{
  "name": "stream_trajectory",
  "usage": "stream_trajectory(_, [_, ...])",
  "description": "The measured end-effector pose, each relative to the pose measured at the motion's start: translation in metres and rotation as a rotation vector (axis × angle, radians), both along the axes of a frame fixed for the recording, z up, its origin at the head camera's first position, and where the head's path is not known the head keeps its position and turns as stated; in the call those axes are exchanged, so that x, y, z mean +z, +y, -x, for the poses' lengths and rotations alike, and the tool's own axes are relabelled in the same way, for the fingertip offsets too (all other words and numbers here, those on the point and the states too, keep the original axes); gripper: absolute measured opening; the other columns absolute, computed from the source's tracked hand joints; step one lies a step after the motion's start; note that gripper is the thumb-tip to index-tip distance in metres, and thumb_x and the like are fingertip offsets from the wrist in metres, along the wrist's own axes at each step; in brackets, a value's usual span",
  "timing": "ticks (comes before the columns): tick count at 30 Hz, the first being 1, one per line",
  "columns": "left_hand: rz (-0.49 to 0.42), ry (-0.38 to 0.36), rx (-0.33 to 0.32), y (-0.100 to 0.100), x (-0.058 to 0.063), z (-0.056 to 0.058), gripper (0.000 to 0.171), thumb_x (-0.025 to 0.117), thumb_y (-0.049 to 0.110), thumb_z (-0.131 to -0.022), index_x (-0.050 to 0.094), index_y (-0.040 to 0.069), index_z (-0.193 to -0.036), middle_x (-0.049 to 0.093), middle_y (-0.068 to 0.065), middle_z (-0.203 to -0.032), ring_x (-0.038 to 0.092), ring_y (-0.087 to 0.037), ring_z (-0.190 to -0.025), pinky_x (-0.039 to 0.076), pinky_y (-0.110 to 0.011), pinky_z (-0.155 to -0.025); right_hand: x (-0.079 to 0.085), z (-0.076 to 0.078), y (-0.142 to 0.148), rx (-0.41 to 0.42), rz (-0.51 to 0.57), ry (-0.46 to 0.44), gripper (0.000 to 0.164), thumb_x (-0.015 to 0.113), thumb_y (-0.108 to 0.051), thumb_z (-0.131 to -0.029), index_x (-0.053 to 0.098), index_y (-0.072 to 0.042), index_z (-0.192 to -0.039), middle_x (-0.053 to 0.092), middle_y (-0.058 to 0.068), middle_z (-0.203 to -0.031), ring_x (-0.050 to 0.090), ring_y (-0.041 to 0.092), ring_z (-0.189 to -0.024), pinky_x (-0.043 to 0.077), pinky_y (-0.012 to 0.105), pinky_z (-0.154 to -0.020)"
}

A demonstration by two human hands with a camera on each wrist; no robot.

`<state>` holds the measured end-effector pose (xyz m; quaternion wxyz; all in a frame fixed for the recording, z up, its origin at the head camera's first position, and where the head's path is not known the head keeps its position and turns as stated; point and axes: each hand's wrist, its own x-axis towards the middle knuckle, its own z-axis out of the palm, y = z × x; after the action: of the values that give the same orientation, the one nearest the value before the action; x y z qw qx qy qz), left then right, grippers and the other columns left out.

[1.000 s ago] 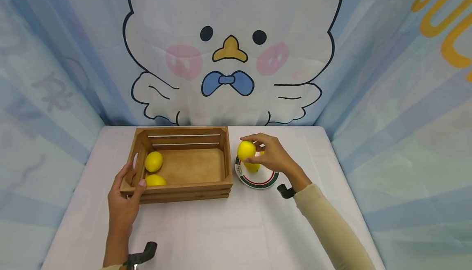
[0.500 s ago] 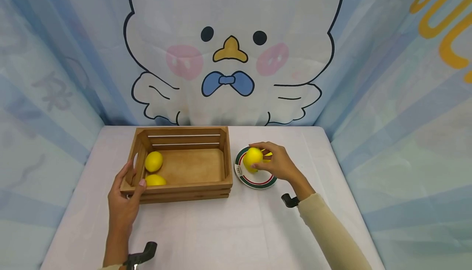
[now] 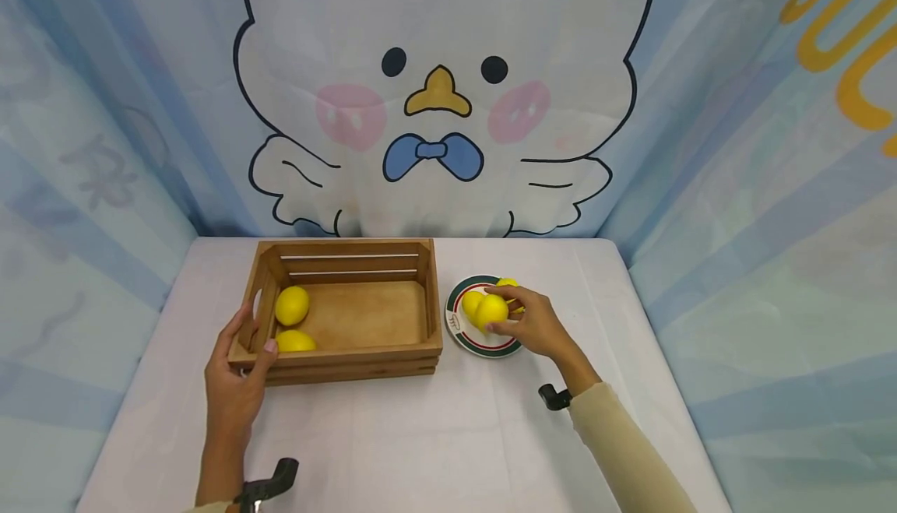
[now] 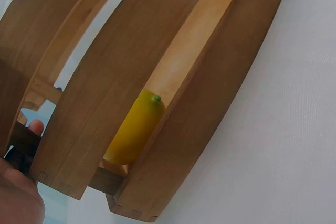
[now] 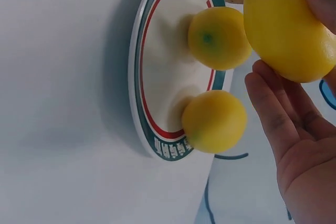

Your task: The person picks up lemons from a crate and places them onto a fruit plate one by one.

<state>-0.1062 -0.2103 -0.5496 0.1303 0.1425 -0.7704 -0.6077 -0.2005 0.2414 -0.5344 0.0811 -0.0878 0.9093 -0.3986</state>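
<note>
My right hand (image 3: 536, 325) pinches a lemon (image 3: 492, 310) between thumb and fingers, above a round plate (image 3: 489, 352) with a green and red rim. Two more lemons lie on that plate; the right wrist view shows one lemon (image 5: 219, 38) near the held one and another lemon (image 5: 214, 121) farther along. My left hand (image 3: 234, 373) grips the left end of a slatted wooden crate (image 3: 350, 369), thumb over the front corner. Inside the crate at the left are a lemon (image 3: 292, 307) and a second lemon (image 3: 296, 341), partly hidden by the front wall.
A white cloth covers the table (image 3: 392, 443). The plate stands close to the crate's right side. Printed curtains (image 3: 434, 202) enclose the table at the back and on both sides. A black strap mount (image 3: 269, 486) is on each wrist.
My right hand has moved down and slightly right over the plate with the lemon, uncovering the lemon behind it. The left hand and crate have stayed in place.
</note>
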Motion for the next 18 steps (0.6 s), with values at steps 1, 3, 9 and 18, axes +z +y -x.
stream_trajectory(1, [-0.001,-0.001,0.0,0.0,0.0,0.0,0.065,0.067,0.021,-0.096,0.038,0.041,-0.15,0.037,0.017,-0.158,0.035,-0.014,-0.146,0.009,-0.051,-0.127,-0.002,0.0,0.001,-0.007,-0.003,-0.003,0.06,0.086,-0.031,-0.078,0.062,-0.033,-0.134,0.062,-0.004,-0.127,0.061,0.022,-0.1,0.058,0.037,-0.09])
stream_trajectory(3, [-0.001,-0.006,0.0,0.0,0.001,0.0,0.064,0.067,0.022,-0.096,0.038,0.041,-0.15,0.037,0.018,-0.157,0.034,-0.014,-0.146,0.01,-0.05,-0.127,-0.006,-0.001,0.004,-0.022,-0.01,-0.012,0.06,0.086,-0.031,-0.078,0.062,-0.033,-0.133,0.062,-0.004,-0.125,0.059,0.022,-0.098,0.057,0.035,-0.087])
stream_trajectory(9, [0.003,-0.015,0.003,0.0,0.001,-0.001,0.064,0.067,0.025,-0.096,0.037,0.042,-0.15,0.036,0.018,-0.158,0.035,-0.014,-0.146,0.012,-0.05,-0.127,-0.014,-0.005,0.008,-0.056,-0.047,-0.032,0.059,0.085,-0.034,-0.078,0.063,-0.031,-0.132,0.064,0.0,-0.117,0.056,0.025,-0.097,0.053,0.032,-0.078])
stream_trajectory(18, [0.003,-0.027,0.004,0.001,0.002,-0.001,0.064,0.067,0.025,-0.096,0.037,0.042,-0.15,0.036,0.018,-0.158,0.035,-0.013,-0.146,0.015,-0.05,-0.127,-0.021,-0.008,0.013,-0.084,-0.06,-0.076,0.06,0.086,-0.032,-0.077,0.064,-0.029,-0.132,0.059,0.004,-0.101,0.052,0.025,-0.094,0.047,0.034,-0.076])
